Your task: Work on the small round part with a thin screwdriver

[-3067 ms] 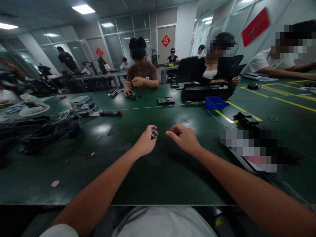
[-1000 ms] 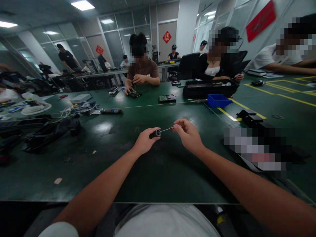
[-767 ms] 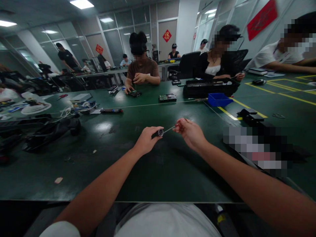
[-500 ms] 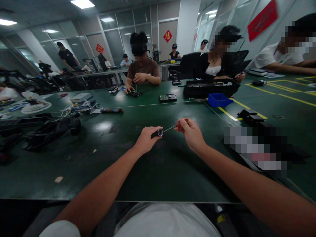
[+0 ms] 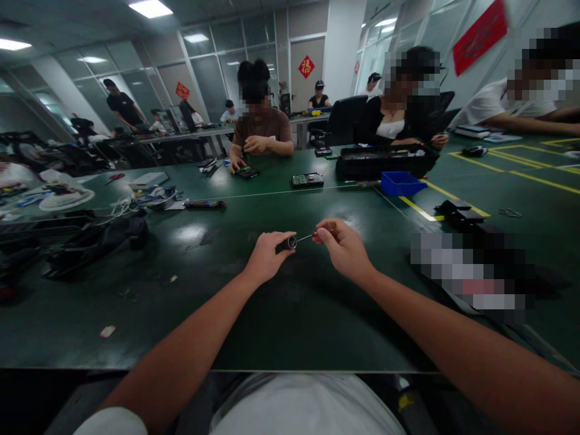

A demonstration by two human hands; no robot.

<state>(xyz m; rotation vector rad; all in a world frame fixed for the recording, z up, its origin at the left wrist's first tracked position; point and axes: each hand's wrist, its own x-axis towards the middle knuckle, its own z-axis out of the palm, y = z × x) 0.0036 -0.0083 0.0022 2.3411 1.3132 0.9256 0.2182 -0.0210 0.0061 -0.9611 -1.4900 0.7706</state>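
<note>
My left hand is closed round a small dark cylindrical part with a shiny ring at its end, held just above the green table. My right hand pinches a thin screwdriver with a reddish handle. Its metal tip reaches into the open end of the cylinder. Both hands are over the middle of the table, a short way in front of me.
A blue bin and a black case stand at the back right. Circuit boards lie across the table, where other people sit working. Black bags and cables pile up on the left. A dark device lies to the right.
My right hand has brought the screwdriver's tip to the cylinder's end, after being apart from it three seconds ago. In the last second it shifted slightly, and my left hand stayed put.
</note>
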